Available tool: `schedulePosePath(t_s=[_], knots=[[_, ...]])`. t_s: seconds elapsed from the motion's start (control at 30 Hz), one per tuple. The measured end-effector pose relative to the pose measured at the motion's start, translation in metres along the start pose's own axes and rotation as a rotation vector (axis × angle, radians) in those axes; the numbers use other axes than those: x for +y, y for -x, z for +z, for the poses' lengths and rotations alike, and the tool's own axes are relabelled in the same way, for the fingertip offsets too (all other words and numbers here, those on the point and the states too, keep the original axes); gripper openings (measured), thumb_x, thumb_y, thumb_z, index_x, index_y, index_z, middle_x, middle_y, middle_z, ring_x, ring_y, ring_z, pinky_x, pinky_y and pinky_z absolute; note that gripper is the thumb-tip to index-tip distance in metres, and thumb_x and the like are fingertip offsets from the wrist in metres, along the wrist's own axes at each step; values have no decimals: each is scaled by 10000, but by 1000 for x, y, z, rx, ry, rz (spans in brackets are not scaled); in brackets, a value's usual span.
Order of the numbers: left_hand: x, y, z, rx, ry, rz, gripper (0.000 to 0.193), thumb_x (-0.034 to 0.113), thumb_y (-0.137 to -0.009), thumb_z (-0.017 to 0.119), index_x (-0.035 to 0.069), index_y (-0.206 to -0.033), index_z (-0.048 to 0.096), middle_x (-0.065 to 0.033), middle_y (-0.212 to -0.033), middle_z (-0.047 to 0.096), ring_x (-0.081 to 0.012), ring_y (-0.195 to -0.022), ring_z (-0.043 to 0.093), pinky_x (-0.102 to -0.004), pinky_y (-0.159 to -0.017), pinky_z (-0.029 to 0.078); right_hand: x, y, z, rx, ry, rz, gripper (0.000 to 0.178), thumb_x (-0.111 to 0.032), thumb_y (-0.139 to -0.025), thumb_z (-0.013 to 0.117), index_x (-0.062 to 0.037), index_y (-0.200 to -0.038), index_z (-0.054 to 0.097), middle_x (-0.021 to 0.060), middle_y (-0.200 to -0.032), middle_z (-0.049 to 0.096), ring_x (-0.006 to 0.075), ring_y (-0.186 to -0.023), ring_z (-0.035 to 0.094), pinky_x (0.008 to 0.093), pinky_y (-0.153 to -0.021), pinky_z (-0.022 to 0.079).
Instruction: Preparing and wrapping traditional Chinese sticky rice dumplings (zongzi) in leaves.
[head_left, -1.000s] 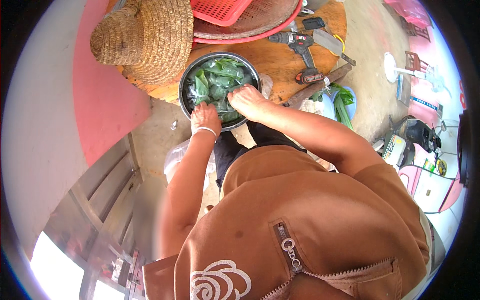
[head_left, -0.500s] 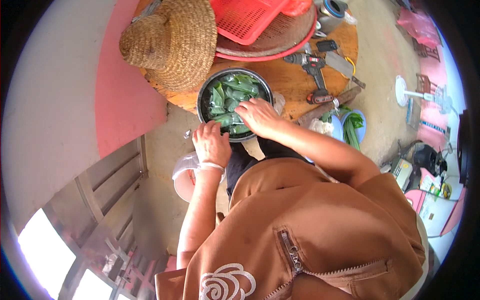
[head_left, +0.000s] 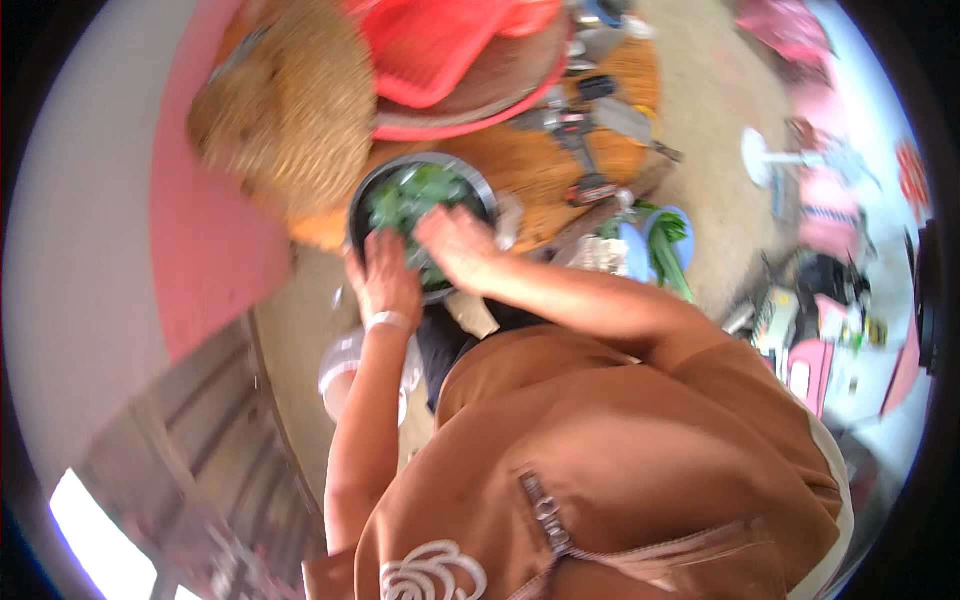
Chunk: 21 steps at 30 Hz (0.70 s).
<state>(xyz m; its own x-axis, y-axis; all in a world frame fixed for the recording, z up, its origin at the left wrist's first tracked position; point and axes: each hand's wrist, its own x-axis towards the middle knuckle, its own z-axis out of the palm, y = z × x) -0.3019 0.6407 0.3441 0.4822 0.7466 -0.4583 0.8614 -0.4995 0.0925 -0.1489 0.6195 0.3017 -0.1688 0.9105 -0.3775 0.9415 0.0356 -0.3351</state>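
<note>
A dark round basin (head_left: 361, 205) with a pale rim holds cut green leaves (head_left: 425, 186), apparently in water. My left hand (head_left: 387, 275) lies at its near left rim, fingers stretched out and apart, a white band round the wrist. Over the leaves on the right side is my right hand (head_left: 457, 243), palm down with fingers extended; motion blurs its tips. Nothing shows in either hand, and what lies under the fingers is hidden.
On the wooden table (head_left: 400, 150) lie a straw hat (head_left: 285, 115), a red basket (head_left: 425, 50) on a round tray, a cordless drill (head_left: 580, 150) and a cleaver (head_left: 622, 120). A whitish bucket (head_left: 340, 370) stands below left; a blue tub (head_left: 683, 225) holds leafy greens.
The whole view has shifted, so the basin and table now sit further left, and the picture is blurred. My left hand has moved further over the basin's rim; my right hand stays over the leaves.
</note>
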Motion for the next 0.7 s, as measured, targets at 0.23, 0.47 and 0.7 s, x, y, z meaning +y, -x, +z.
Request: schedulePosePath(t_s=[0.23,0.47,0.7], knots=[[-40,-9,25,264,-90,199,387,134,-836,611,140,-1223,613,-44,-1337,530,-224,-1245,483,-519,-1144,196,-34,39,39,256,205,-215,492,-262,-856,473,19,-1248,572,162,-1393,493,309,-1334,400,515,-1120,247],[-40,-28,5,176,-245,325,341,212,-831,618,132,-1162,633,-76,-1274,549,-240,-1192,522,-511,-1141,210,-55,43,-27,391,-157,-92,294,-208,-812,542,-4,-972,680,162,-1120,651,316,-1122,569,481,-961,402],[-72,24,-47,-358,353,197,412,375,-911,555,103,-1216,604,-75,-1198,647,-270,-1110,607,-496,-929,473,-54,39,-49,586,-595,-74,165,-158,-763,603,-41,-661,662,140,-676,649,358,-603,637,452,-511,490]])
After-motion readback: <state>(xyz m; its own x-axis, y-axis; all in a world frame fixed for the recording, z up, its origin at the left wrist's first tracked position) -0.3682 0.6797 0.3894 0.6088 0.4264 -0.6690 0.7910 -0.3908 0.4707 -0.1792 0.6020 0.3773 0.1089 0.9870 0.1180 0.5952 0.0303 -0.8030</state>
